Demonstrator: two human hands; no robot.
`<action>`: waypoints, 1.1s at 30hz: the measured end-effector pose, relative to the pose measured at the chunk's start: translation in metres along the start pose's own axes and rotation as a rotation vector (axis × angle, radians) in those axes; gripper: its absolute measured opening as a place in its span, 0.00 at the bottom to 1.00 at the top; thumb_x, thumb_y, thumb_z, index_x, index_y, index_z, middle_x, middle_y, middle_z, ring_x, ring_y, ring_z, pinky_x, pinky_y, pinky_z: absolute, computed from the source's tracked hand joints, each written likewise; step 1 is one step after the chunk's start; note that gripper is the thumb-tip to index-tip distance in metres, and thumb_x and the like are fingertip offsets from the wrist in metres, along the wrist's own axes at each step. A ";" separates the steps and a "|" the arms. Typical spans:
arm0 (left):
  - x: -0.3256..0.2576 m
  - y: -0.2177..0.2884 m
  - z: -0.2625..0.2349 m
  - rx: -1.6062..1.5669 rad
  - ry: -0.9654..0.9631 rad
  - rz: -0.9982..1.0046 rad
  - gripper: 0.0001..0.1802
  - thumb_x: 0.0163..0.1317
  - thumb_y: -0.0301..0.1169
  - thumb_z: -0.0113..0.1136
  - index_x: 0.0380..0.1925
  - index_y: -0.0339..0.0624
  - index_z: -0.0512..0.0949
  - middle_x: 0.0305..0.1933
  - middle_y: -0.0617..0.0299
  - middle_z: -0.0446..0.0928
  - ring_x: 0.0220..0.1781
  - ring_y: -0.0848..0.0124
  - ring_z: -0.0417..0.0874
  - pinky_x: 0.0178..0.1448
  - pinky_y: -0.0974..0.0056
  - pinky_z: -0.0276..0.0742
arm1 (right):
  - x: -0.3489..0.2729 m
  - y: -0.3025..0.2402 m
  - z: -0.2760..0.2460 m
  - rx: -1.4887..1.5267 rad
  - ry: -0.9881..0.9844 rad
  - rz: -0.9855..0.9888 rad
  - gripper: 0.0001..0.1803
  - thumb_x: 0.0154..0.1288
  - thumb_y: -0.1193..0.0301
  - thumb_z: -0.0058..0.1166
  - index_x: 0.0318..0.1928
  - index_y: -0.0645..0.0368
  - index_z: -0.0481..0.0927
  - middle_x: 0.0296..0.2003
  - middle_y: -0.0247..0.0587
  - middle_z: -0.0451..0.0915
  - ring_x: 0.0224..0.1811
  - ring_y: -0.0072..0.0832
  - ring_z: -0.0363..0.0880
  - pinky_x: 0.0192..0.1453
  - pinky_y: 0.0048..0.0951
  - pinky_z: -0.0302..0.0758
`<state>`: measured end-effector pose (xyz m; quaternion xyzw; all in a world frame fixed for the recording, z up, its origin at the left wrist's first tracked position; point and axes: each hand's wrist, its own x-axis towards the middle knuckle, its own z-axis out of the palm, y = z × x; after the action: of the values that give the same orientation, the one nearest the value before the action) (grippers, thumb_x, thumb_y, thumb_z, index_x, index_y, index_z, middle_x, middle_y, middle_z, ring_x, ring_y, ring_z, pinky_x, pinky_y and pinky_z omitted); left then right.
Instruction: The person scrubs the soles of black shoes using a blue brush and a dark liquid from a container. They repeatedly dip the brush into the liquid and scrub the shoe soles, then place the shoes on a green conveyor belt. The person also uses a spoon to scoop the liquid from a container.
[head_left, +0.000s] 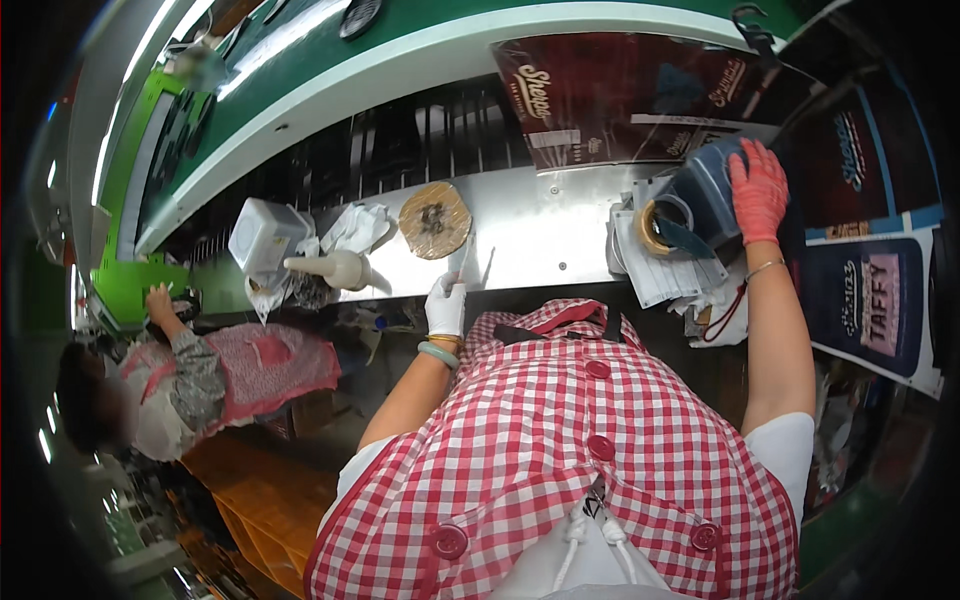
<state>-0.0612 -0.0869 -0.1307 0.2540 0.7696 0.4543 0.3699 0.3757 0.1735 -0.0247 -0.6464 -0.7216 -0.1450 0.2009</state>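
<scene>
My left hand (pixel 445 308), in a white glove, is closed at the front edge of the metal worktop (pixel 525 235). A thin pale sliver sticks up from its fingers, too small to name. My right hand (pixel 760 192), in a pinkish-red glove, grips a dark blue plastic bin (pixel 702 180) at the right, its fingers over the bin's side. A roll of yellowish tape (pixel 652 230) sits by the bin, above a stack of white printed sheets (pixel 665 275). Beyond my left hand lies a flat amber disc (pixel 435 220) with a dark crumpled centre.
Left of the disc are a white cloth (pixel 357 228), a squeeze bottle (pixel 335 268) with a long nozzle, and a white container (pixel 268 236). Dark red printed sheets (pixel 600 80) stand behind. A green conveyor (pixel 420 30) runs along the back. A co-worker (pixel 215 380) is at the left.
</scene>
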 end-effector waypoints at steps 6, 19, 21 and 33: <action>0.007 -0.032 -0.013 -0.067 0.178 0.052 0.10 0.56 0.25 0.59 0.39 0.35 0.77 0.28 0.67 0.73 0.21 0.81 0.70 0.25 0.75 0.66 | 0.005 -0.004 -0.001 0.011 -0.034 -0.009 0.22 0.65 0.54 0.46 0.56 0.49 0.75 0.59 0.39 0.71 0.63 0.39 0.65 0.68 0.38 0.57; 0.015 0.008 -0.001 -0.194 -0.077 0.012 0.15 0.64 0.37 0.54 0.44 0.37 0.76 0.27 0.65 0.74 0.20 0.81 0.71 0.21 0.76 0.62 | 0.002 -0.008 0.003 0.055 0.089 -0.003 0.23 0.62 0.53 0.47 0.51 0.51 0.77 0.56 0.39 0.73 0.61 0.40 0.66 0.67 0.43 0.57; 0.016 0.023 0.008 -0.168 -0.128 0.020 0.15 0.64 0.36 0.54 0.44 0.36 0.76 0.27 0.66 0.74 0.21 0.81 0.71 0.22 0.76 0.63 | 0.001 -0.005 0.005 0.080 0.106 0.004 0.22 0.62 0.53 0.46 0.50 0.51 0.77 0.55 0.38 0.74 0.60 0.39 0.67 0.67 0.42 0.57; 0.019 0.044 0.048 0.024 -0.451 0.058 0.13 0.64 0.33 0.53 0.43 0.36 0.75 0.30 0.63 0.75 0.23 0.80 0.73 0.23 0.75 0.66 | -0.036 -0.053 -0.161 1.353 0.267 0.297 0.11 0.67 0.70 0.49 0.44 0.62 0.79 0.42 0.39 0.81 0.39 0.24 0.79 0.47 0.22 0.73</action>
<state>-0.0321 -0.0284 -0.1127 0.3754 0.6652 0.3872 0.5165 0.3422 0.0601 0.1024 -0.4479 -0.5269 0.2863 0.6632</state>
